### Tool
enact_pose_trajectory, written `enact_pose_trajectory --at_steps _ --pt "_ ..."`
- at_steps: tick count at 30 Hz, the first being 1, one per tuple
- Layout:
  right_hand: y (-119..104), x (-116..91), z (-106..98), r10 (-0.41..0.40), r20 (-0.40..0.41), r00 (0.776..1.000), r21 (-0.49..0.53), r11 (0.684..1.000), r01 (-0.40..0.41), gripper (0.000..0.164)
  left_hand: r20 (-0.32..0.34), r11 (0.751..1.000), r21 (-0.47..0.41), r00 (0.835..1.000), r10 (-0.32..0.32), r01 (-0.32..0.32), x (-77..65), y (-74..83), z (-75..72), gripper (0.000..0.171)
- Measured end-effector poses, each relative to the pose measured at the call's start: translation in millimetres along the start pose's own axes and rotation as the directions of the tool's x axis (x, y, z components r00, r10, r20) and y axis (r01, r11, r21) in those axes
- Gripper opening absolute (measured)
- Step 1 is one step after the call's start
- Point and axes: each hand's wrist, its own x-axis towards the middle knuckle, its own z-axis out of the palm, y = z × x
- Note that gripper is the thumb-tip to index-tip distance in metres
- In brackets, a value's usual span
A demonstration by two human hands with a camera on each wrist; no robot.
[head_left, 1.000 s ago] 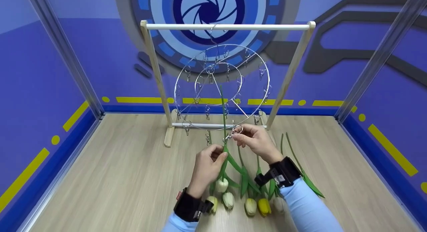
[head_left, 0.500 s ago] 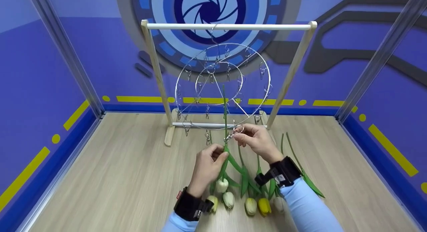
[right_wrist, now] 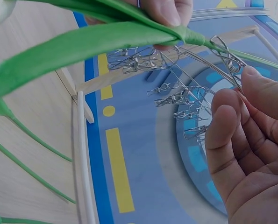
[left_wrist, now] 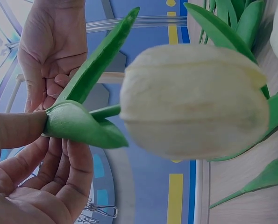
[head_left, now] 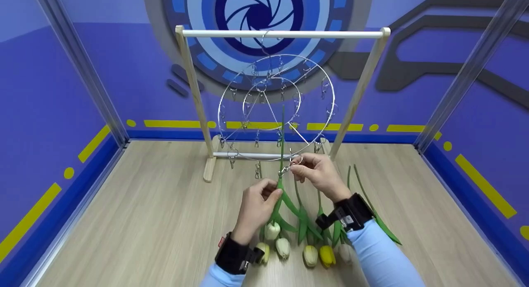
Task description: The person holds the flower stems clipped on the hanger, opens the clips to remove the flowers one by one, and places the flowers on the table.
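In the head view my left hand (head_left: pixel 257 206) pinches an artificial white tulip (head_left: pixel 272 231) where its leaves meet the stem. The bloom hangs down and the thin stem (head_left: pixel 282 142) points up in front of the round hanger (head_left: pixel 333 93). My right hand (head_left: pixel 320 175) pinches a wire clip (right_wrist: pixel 228 59) between thumb and fingers. The clip's far end lies across the stem just above the leaves; I cannot tell whether it grips the stem. Close up in the left wrist view, the white bloom (left_wrist: pixel 195 102) covers much of the background.
The hanger, with several metal clips, hangs from the rack's white bar (head_left: pixel 322 33). Several more tulips lie on the wooden table (head_left: pixel 157 212), including a yellow one (head_left: pixel 327 256). Purple-blue panels (head_left: pixel 53 97) enclose the table's back and sides.
The held tulip's stem tip has swung to the right, and its bloom has shifted slightly left. Both hands keep nearly the same place and hold.
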Motion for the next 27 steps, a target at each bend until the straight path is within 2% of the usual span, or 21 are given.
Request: enact_pose_trajectory --at_steps 12,27 --pt "-1.5 0.3 -0.9 0.040 -0.018 0.999 0.013 0.999 -0.040 0.015 0.009 1.000 -0.004 1.000 -0.006 0.006 0.3 -0.4 -0.6 0.008" --pt "-2.7 -0.3 -3.6 0.088 -0.045 0.995 -0.020 0.996 -0.089 0.015 0.015 1.000 0.023 1.000 -0.005 0.004 0.4 -1.0 -1.6 0.009"
